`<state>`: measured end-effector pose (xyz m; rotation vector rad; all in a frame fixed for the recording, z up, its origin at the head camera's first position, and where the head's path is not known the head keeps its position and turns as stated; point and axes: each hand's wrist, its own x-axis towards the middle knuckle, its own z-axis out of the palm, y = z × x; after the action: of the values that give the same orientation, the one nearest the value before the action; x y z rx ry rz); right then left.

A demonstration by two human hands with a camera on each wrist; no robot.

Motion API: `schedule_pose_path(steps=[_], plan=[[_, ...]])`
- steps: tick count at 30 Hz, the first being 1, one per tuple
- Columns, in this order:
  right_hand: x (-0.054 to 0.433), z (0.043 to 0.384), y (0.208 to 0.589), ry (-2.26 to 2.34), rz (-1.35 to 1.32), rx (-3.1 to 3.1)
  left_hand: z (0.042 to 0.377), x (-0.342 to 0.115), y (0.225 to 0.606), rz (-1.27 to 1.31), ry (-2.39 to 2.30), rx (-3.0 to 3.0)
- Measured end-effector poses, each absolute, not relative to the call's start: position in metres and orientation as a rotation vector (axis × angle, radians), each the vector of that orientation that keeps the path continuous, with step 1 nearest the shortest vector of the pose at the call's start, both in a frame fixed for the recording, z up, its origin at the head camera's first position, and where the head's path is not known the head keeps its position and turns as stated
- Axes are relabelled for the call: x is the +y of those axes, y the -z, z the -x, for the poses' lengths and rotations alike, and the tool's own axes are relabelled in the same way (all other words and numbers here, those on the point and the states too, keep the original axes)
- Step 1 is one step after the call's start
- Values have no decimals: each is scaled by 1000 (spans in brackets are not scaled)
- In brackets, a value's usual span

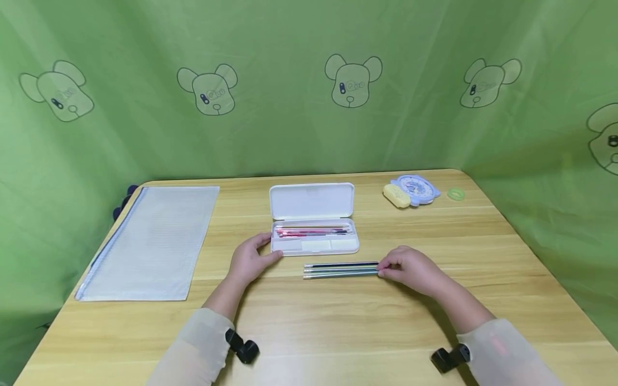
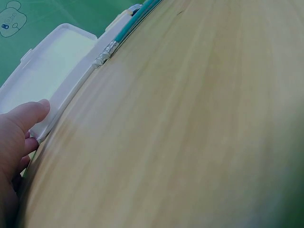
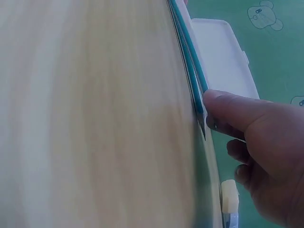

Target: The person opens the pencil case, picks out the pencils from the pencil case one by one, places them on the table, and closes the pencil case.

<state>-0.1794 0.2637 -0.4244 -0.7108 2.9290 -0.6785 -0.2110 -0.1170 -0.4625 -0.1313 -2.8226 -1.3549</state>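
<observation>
An open white pencil case (image 1: 315, 246) lies on the table with its lid tilted back; several pencils (image 1: 314, 231) fill its rear compartment. My left hand (image 1: 251, 260) holds its front left corner, thumb (image 2: 35, 113) at the front rim and fingers at the left side. In front of the case several dark and teal pencils (image 1: 340, 271) lie side by side, silver ends to the left. My right hand (image 1: 410, 269) pinches their right ends between thumb (image 3: 225, 102) and forefinger. How many of them it grips I cannot tell.
A translucent zip pouch (image 1: 152, 244) lies flat on the left of the table. Toward the back right are a pale yellow eraser-like block (image 1: 396, 196), a blue clock-faced item (image 1: 418, 189) and a green ring (image 1: 456, 194). A green curtain (image 1: 289, 139) hangs behind.
</observation>
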Motion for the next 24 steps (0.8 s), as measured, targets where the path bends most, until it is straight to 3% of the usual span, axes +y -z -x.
schedule_pose_path(steps=[17,24], plan=[[262,184,427,625,754,2927,210,-117,462,138,1343,-2824],[260,185,422,779,596,2870,210,-117,462,135,1344,-2826]])
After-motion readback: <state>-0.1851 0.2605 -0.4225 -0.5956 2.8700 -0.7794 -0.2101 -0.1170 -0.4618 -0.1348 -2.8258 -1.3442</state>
